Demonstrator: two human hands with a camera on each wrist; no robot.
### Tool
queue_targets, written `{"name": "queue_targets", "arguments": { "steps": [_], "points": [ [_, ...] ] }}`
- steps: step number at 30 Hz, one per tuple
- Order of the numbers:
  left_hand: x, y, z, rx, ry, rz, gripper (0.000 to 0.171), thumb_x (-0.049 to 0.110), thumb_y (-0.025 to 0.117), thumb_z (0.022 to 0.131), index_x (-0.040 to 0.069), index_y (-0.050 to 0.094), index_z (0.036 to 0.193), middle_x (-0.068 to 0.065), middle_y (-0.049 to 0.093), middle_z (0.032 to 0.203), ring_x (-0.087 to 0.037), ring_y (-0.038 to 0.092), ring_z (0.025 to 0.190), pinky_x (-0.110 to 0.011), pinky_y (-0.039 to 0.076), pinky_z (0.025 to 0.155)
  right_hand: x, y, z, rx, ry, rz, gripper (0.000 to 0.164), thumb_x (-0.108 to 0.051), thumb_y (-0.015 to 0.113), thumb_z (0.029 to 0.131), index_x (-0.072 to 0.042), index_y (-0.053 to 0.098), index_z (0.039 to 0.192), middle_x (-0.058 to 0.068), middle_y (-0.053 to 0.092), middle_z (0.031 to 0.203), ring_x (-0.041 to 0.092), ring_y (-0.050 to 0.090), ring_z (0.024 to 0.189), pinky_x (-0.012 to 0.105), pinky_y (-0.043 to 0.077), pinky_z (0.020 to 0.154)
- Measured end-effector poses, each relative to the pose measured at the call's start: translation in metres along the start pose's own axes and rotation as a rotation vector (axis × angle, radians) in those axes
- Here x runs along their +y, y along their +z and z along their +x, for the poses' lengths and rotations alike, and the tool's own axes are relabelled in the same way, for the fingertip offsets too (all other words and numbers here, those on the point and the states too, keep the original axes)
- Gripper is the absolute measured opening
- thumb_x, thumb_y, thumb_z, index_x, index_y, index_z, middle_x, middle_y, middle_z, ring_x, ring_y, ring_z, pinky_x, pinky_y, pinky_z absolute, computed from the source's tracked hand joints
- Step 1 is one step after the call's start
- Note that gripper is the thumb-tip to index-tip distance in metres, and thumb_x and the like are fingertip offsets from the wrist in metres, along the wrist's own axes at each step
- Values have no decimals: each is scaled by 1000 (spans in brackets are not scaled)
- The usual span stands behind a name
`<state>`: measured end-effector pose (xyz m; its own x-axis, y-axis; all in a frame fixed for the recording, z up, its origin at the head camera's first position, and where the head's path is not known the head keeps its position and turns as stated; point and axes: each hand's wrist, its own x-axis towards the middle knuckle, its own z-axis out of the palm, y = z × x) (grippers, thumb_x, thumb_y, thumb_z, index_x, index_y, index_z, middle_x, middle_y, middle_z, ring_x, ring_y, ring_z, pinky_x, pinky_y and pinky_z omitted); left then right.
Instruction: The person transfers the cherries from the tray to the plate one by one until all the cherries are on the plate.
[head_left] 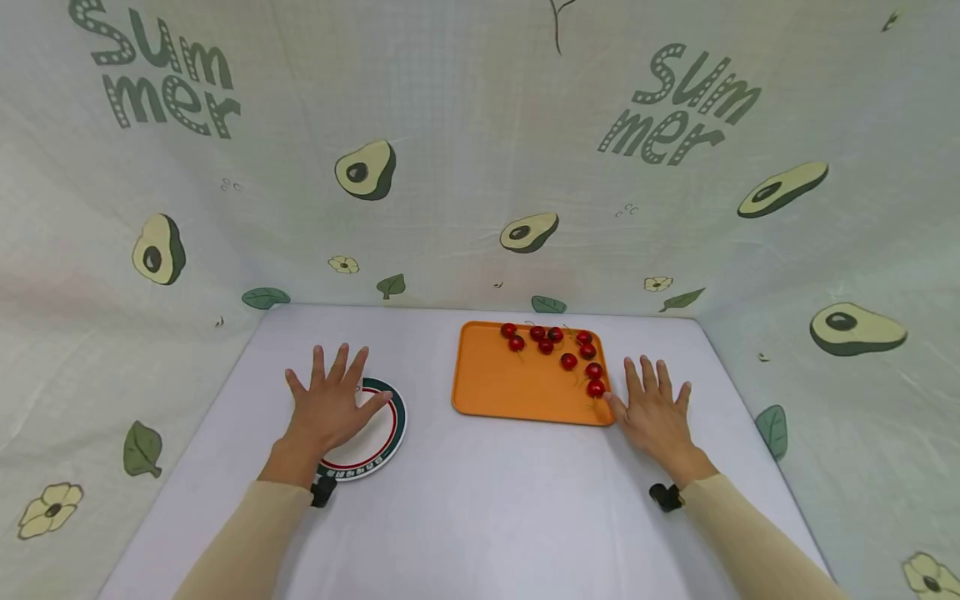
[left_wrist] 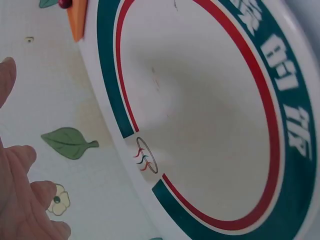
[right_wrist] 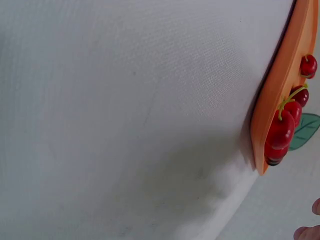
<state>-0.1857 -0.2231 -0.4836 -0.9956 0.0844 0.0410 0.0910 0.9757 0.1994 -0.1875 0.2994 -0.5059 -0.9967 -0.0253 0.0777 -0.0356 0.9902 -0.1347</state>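
Note:
My left hand [head_left: 327, 408], fingers spread, is over a white plate [left_wrist: 200, 115] with a green and red rim and hides part of it in the head view. Nothing is in that hand. To the right, my right hand [head_left: 654, 417] has its fingers stretched out and holds nothing; its thumb overlaps the near right corner of an orange tray [head_left: 510, 383]. Several red cherries with stems [head_left: 569, 362] lie in the tray, along its far side and right end. In the right wrist view, cherries [right_wrist: 281, 130] cluster at the tray's corner.
A white table [head_left: 465, 500] carries the plate and tray. Behind it and at both sides hangs a pale cloth [head_left: 450, 100] printed with avocados, leaves, flowers and lettering. A dark wrist camera [head_left: 323, 491] is on the left wrist, another camera [head_left: 665, 497] on the right.

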Motion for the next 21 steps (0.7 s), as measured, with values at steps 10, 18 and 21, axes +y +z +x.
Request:
{"name": "queue_targets", "arguments": {
  "steps": [10, 18, 21],
  "points": [
    [37, 5, 18, -43, 30, 24, 96, 73, 50, 97, 18, 21, 170, -18, 15, 175, -52, -3, 160, -84, -7, 115, 5, 0, 5, -41, 10, 20, 82, -51, 49, 107, 1, 22, 166, 33, 15, 170, 55, 7, 157, 83, 1, 117],
    [102, 29, 37, -96, 119, 22, 92, 71, 48, 100, 17, 21, 170, -13, 17, 176, -41, 3, 163, -74, -2, 124, 12, 6, 13, -103, -36, 52, 80, -48, 48, 109, 2, 22, 165, 33, 16, 170, 55, 7, 157, 84, 2, 117],
    [123, 40, 39, -140, 151, 9, 89, 69, 46, 103, 14, 23, 169, -13, 18, 176, -39, 5, 164, -72, 1, 125, 13, 11, 15, -137, -46, 55, 80, -48, 47, 109, 2, 20, 166, 32, 15, 170, 55, 6, 157, 83, 2, 117]
  ]
}}
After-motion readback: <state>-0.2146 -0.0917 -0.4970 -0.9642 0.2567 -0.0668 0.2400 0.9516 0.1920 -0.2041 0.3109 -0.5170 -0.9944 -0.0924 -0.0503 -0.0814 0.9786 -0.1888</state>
